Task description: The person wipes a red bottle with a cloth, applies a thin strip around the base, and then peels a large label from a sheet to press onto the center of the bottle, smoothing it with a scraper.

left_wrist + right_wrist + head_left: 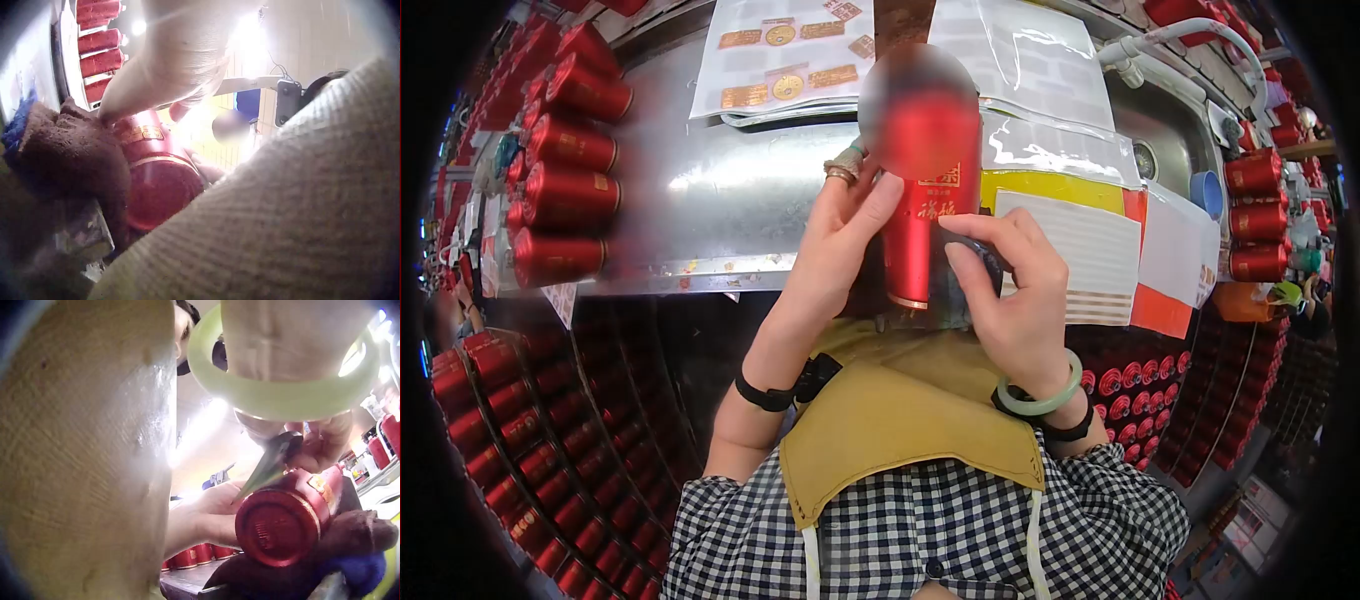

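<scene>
A red canister (933, 190) with gold lettering lies lengthwise in front of me, its far end blurred in the head view. Its round base (275, 528) faces my body. My left hand (845, 225) holds its left side, thumb along the surface. On its right side, my right hand (1015, 275) is bent, with the fingertips right at the gold characters. In the right wrist view that hand grips a flat, pointed, dark-ended tool (270, 464), whose exact kind I cannot tell. A brown cloth (75, 144) lies beside and under the canister.
Red canisters (572, 195) stand in a row at the left of the metal counter (700, 190). Plastic-covered sheets with gold labels (800, 55) lie at the back. A striped paper pad (1065, 255) is at the right, with a sink (1165, 140) behind it.
</scene>
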Motion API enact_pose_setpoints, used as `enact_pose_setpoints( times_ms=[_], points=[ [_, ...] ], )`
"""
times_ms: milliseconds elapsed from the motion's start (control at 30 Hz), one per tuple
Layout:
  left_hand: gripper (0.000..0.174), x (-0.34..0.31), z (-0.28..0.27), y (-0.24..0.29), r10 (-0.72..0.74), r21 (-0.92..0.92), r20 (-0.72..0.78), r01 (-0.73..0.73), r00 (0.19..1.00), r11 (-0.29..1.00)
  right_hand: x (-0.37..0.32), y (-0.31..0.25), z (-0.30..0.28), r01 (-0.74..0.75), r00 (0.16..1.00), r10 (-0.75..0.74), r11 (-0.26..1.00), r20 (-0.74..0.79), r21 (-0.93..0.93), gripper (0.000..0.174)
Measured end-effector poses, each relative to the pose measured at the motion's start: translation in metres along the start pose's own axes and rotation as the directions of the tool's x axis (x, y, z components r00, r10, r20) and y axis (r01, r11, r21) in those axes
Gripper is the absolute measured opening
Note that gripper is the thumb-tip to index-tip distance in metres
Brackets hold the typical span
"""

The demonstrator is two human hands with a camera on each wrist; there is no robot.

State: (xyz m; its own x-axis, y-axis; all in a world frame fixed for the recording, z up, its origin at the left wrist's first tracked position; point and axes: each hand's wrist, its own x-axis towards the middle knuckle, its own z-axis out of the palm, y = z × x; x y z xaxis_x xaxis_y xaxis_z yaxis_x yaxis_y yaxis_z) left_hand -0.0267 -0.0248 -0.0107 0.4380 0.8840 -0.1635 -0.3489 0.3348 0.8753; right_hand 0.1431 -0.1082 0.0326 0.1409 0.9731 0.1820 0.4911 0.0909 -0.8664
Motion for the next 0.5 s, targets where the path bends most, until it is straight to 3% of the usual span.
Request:
enact_pose_setpoints(
  times_ms=[67, 100, 167, 300, 367, 400, 500],
  points=[
    [0.068, 0.000, -0.005, 0.004, -0.016, -0.026, -0.037, 0.015, 0.999, 1.000, 0.005, 0.008, -0.011, -0.126, 0.992, 0.125, 0.963, 0.019, 0.240, 0.023],
    [0.068, -0.001, -0.007, 0.005, -0.034, -0.053, -0.078, 0.030, 0.996, 0.998, 0.009, 0.010, -0.017, -0.123, 0.985, 0.161, 0.905, -0.060, 0.407, 0.020],
    [0.068, 0.001, -0.009, 0.011, -0.032, -0.037, -0.119, 0.028, 0.992, 0.999, 0.019, 0.019, -0.033, -0.096, 0.976, 0.170, 0.898, -0.138, 0.430, 0.020],
    [0.066, 0.000, -0.009, 0.016, -0.010, -0.020, -0.127, 0.007, 0.992, 1.000, 0.036, 0.029, -0.034, -0.091, 0.974, 0.164, 0.916, -0.156, 0.391, 0.019],
    [0.067, 0.002, -0.005, 0.009, -0.001, 0.008, -0.092, 0.002, 0.996, 1.000, 0.040, 0.028, -0.028, -0.372, 0.923, 0.376, 0.810, 0.084, 0.453, 0.019],
    [0.072, 0.003, -0.006, 0.006, -0.012, -0.014, -0.064, 0.012, 0.998, 1.000, 0.041, 0.030, -0.019, -0.322, 0.943, 0.314, 0.773, 0.111, 0.547, 0.019],
    [0.079, 0.001, 0.005, 0.009, 0.005, 0.018, 0.023, -0.005, 1.000, 1.000, 0.038, 0.036, -0.001, -0.369, 0.929, 0.330, 0.799, 0.168, 0.474, 0.025]
  ],
)
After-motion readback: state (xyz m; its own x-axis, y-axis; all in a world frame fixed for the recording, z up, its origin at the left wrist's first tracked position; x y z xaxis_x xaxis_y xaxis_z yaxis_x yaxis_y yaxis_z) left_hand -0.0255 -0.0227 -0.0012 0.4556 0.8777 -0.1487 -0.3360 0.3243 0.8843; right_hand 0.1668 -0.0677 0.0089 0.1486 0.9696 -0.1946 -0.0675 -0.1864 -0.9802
